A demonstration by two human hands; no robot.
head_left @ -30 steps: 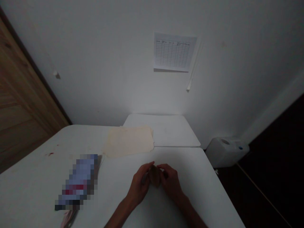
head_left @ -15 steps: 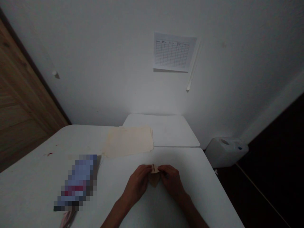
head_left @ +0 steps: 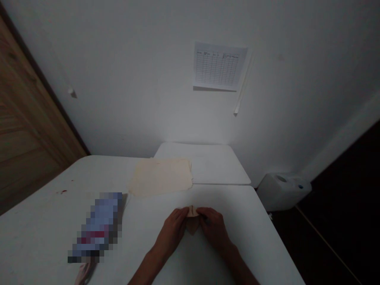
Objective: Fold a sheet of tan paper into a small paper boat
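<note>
A small piece of folded tan paper (head_left: 192,226) is held low over the white table, its lower end coming to a point. My left hand (head_left: 175,226) grips its left side near the top, fingers closed on the edge. On the opposite side my right hand (head_left: 213,225) pinches the right edge. Between the fingertips a lighter folded part with a dark crease shows. Beyond the hands lies a stack of pale cream paper sheets (head_left: 162,177) with uneven edges.
On the left of the white table (head_left: 142,225) lies a blurred-out blue item (head_left: 102,221) with a pinkish strap (head_left: 83,273). A white board or second tabletop (head_left: 208,162) meets the wall. A white plastic jug (head_left: 280,192) stands beyond the right edge. A printed chart (head_left: 219,66) hangs above.
Both hands keep hold of the folded paper. The fingertips have come slightly closer together at its top, and the view has shifted a little.
</note>
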